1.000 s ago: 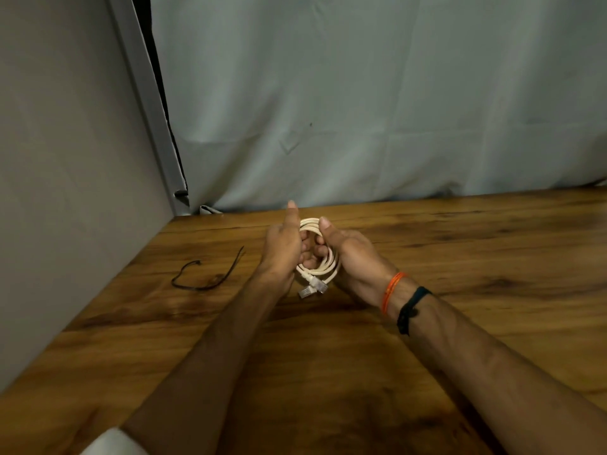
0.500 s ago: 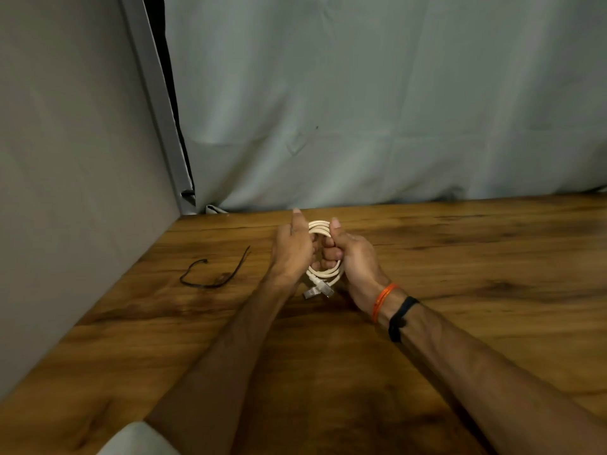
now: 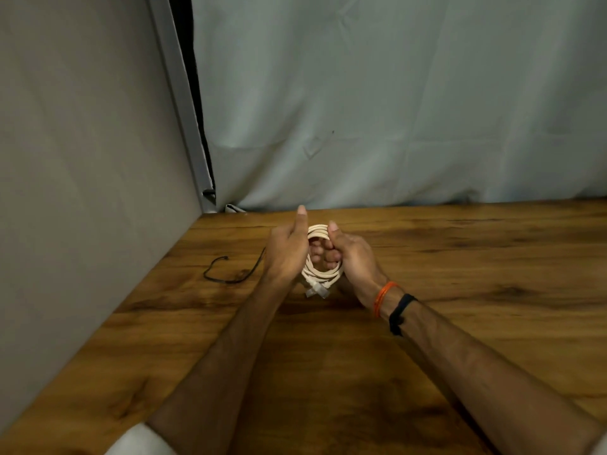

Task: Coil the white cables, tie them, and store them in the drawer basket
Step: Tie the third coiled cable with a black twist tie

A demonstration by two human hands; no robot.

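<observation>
Grey curtain (image 3: 394,110) hangs across the back; plain wall panel (image 3: 82,159) on the left, with a grey upright post (image 3: 184,103) at the corner between them.

Wooden bench (image 3: 460,274) fills the lower frame, dark grain, brown.

Two bare forearms reach in from the near edge and meet above the bench near its far left part. A bit of white sleeve (image 3: 141,441) shows at the bottom edge on the left arm.

Left hand (image 3: 285,251): fingers curled round the left side of the coil, thumb raised straight up. Right hand (image 3: 351,254): fingers curled through the coil's middle, thumb pressed on top of the loops. Both hands grip the coil between them.

Coil (image 3: 320,274): white cable wound in several loops, held roughly upright above the bench; whether its lower edge touches the wood cannot be told. Two clear connectors (image 3: 317,290) hang at the bottom of the coil, side by side.

Right wrist carries an orange thread band (image 3: 382,297) and, just behind it, a black band (image 3: 400,311).

Black tie (image 3: 230,274): thin, curved, lies flat on the bench left of the hands, apart from the coil.
</observation>
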